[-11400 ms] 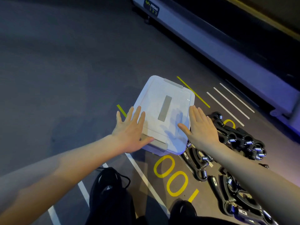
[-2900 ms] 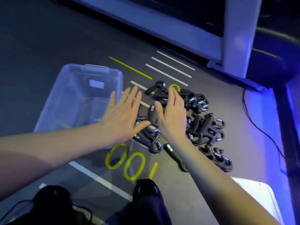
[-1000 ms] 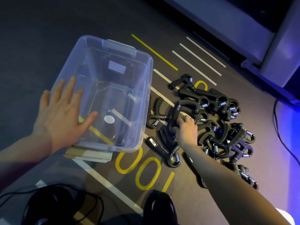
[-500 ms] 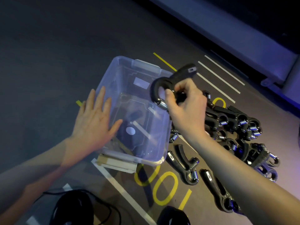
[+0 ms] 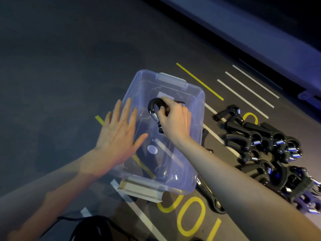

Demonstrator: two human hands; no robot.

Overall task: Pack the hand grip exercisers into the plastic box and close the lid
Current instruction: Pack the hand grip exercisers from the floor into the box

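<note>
The right hand (image 5: 175,122) pinches one black hand grip exerciser (image 5: 155,108) and holds it inside the open plastic box (image 5: 197,108), low enough to set it down softly. The left hand (image 5: 119,134) lies flat with straight fingers on the box's side, probably so it won't slide. The pile of exercisers (image 5: 271,150) waits on the floor (image 5: 69,66) just beside the box, an easy reach.

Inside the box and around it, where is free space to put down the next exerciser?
The plastic box floor near the front wall is bare. The dark floor left of the box is open. Crowded: the exerciser pile at right.
</note>
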